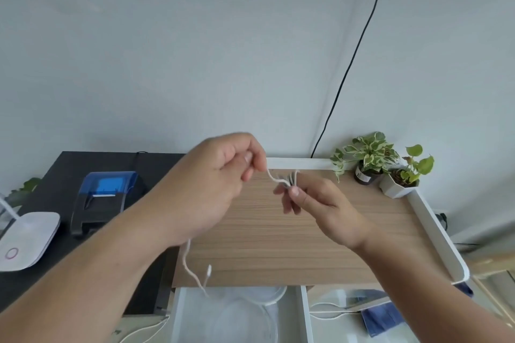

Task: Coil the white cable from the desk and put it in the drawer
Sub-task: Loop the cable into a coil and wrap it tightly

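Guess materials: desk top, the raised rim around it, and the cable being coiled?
Desk top: looks like wood-grain laminate or veneer, matte; straight, even grain lines, no glare. Rim: smooth white, probably painted metal or plastic; rounded corner, faint sheen. White cable: flexible, likely rubbery plastic jacket, matte; it bends in tight loops between left hand and right hand.

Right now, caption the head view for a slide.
Both hands, left and right, coil the white cable above the desk.

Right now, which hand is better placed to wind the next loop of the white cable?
Left. The left hand pinches the running white cable, with the loose tail hanging below it. The right hand is occupied holding the finished loops.
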`<state>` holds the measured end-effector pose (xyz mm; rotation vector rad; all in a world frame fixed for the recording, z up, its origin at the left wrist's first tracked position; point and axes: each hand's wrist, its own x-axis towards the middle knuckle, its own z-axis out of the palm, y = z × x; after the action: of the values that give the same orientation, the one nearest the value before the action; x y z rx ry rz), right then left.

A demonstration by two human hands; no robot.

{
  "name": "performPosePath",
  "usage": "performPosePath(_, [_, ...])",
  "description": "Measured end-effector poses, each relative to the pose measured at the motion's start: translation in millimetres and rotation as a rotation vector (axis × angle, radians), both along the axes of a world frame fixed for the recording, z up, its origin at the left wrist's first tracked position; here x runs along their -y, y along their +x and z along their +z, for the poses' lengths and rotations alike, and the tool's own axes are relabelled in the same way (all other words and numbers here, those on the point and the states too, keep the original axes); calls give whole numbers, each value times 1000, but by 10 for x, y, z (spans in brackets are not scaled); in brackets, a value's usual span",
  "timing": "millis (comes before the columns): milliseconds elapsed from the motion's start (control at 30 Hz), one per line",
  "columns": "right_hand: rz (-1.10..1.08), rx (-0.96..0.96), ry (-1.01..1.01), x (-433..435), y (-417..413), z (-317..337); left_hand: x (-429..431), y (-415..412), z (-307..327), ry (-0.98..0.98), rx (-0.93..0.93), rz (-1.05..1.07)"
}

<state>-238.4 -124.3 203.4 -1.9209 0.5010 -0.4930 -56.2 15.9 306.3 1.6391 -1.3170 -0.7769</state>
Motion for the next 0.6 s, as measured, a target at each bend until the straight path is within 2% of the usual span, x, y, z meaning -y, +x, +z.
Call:
performPosePath(67, [115, 75, 266, -142, -69, 48, 89, 146, 15, -62, 260, 24])
performPosePath(133, [212, 305, 527, -320, -101, 241, 142, 256, -19, -89, 412, 34])
performPosePath(233, [286, 733, 737, -458, -25, 745, 106, 175, -255, -108, 358, -42])
performPosePath(333, [181, 904, 719, -304, 174, 1065, -58, -254, -479, -118, 216, -165])
performPosePath(400, [17, 840, 594, -133, 338, 1032, -153, -520, -498, -72, 164, -198])
performPosePath(467, [-187, 590, 295, 29, 437, 821, -196, -605, -423, -20, 238, -205])
performPosePath(533, [-189, 305, 94, 88, 391, 529, -189, -492, -244, -37, 410, -181])
performPosePath(600, [-55, 123, 106, -29, 207, 288, -131, -250, -60, -108, 598, -133])
